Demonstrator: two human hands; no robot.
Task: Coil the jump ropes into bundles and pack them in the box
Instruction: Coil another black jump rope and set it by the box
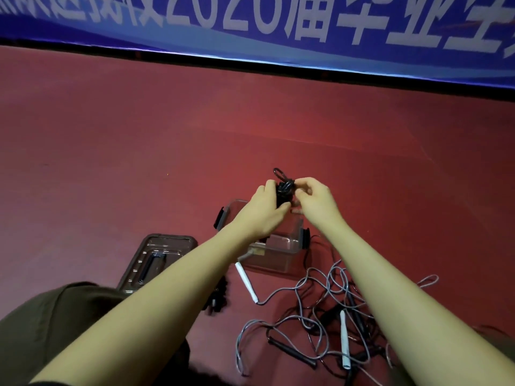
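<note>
A black jump rope bundle (284, 188) is held up above the clear plastic box (281, 246), a small loop sticking out of its top. My left hand (263, 210) grips the bundle from the left; my right hand (316, 201) pinches the cord at its top from the right. The box stands open on the red floor with dark latches on its sides. A grey rope with white handles (246, 282) lies tangled with black-handled ropes (292, 351) on the floor below my right forearm.
The box's lid (156, 260) lies flat on the floor left of the box. A dark coiled bundle (218, 298) sits under my left forearm. My knee in dark trousers (41, 330) fills the lower left. A blue banner (250, 29) spans the far wall.
</note>
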